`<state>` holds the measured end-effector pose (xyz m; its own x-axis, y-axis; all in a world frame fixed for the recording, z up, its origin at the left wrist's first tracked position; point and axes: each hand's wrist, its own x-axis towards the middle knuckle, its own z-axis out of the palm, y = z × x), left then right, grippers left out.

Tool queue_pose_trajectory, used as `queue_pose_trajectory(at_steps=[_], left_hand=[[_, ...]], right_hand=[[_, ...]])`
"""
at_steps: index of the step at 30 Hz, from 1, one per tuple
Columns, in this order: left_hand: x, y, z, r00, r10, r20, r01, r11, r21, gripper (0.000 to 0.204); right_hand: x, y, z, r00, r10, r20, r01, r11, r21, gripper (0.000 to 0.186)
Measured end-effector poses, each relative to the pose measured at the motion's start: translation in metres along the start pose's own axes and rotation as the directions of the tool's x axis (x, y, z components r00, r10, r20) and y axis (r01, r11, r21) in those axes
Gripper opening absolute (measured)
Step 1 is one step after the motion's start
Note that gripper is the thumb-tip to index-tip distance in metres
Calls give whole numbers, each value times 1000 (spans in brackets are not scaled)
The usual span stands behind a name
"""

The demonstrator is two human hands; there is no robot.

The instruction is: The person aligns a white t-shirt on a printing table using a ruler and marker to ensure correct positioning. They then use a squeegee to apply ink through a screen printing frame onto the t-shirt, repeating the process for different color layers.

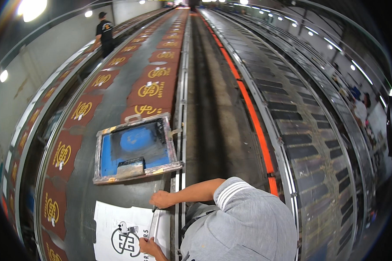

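A white printed sheet point(106, 217) lies on the grey table at the lower left, with a black round emblem, lettering and a small cartoon figure on it. Across its right part runs a narrow pale strip point(154, 225), like a ruler. My left hand point(149, 246) is closed at the strip's near end, by the emblem. My right hand point(162, 199) is closed in a fist near its far end, and a short dark pen-like tip shows below the fingers. Its exact kind cannot be made out. My right arm reaches over from a grey short sleeve.
A framed printing screen point(137, 175) with blue mesh and a black squeegee block rests just beyond the sheet. Brown printed pieces point(152, 89) line the long table point(85, 182). Metal rails border it. An aisle, an orange strip point(252, 113) and another table lie right. A person point(104, 32) stands far left.
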<state>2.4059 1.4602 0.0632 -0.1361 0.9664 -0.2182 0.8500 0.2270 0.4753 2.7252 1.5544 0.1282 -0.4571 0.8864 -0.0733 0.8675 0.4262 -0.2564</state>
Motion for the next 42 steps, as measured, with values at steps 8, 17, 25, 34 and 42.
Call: queue_pose_trajectory(at_steps=[8,17,25,34,42], left_hand=[[-44,48,-162,925,319,-206,-364,901,-238,24],[16,53,-152,591,509,-626,-435,855,284,69],[-109,214,-94,904,320,-283,-392,886,-248,59],[-263,198,-57,971,17,-238,-95,944,-317,54],[-273,166,-71,952,-158,-263,24,893,-450,50]], right_hand=[[-56,-29,-44,940,167,-297,-136,983,122,11],[-129,-26,-66,941,337,43,-302,771,562,28],[-252,43,-28,747,393,536,-607,76,791,23],[-241,48,3,799,375,471,-512,12,859,19],[-162,12,-36,848,374,375,-459,168,872,26]])
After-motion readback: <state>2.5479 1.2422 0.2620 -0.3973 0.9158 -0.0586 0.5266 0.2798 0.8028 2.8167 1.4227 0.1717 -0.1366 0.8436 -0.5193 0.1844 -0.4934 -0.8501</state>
